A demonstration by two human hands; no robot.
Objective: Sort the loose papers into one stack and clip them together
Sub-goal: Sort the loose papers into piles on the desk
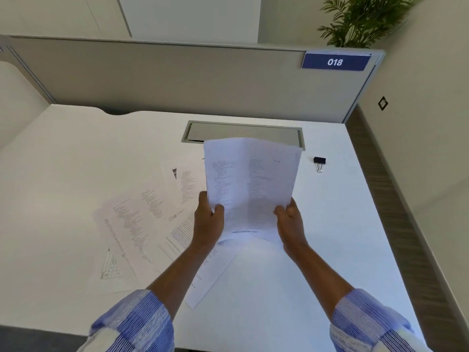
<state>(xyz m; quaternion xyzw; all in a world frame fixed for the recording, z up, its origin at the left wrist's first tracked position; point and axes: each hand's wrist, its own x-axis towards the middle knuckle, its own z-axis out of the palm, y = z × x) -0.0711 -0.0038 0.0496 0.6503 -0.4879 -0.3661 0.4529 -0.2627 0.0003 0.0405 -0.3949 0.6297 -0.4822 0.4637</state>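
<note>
I hold a small stack of printed papers [250,184] upright above the white desk [317,250], its lower edge near the desk top. My left hand [208,222] grips the stack's left side and my right hand [290,222] grips its right side. Several loose printed sheets [142,224] lie fanned out and overlapping on the desk to the left, partly under my left forearm. A black binder clip [319,162] rests on the desk to the right of the stack, apart from both hands.
A grey cable flap [228,130] is set into the desk behind the stack. A grey partition [177,77] with a blue "018" sign [335,62] closes the back. The desk's right edge meets a wood-pattern floor strip [396,212]; a potted plant [360,19] stands behind.
</note>
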